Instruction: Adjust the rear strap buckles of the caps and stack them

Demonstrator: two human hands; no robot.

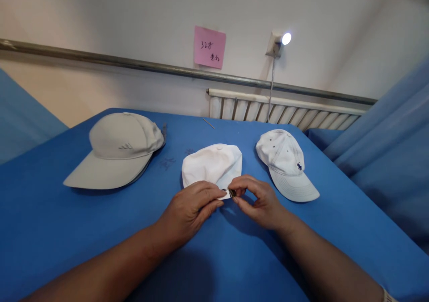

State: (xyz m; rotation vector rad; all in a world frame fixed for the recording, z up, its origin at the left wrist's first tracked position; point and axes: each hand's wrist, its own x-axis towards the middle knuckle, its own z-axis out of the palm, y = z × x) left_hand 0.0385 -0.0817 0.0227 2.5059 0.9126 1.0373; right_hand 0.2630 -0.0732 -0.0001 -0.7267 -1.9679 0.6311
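Head view: blue table [50,221] across lower frame. Grey cap [117,136] on it at left, brim toward lower left. Pale cap [284,154] right of centre, brim toward lower right. White cap [211,163] between them, at centre. Left hand [192,206] pinching white cap's strap [224,196] between thumb and fingers. Right hand [259,202] just beside, thumb and fingertips closed on small dark clasp [232,193].

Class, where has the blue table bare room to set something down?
Front left, between the grey cap and left forearm; right, between the navy-logo cap and right forearm. Crowded: the middle, where the left hand and right hand hold the white cap.
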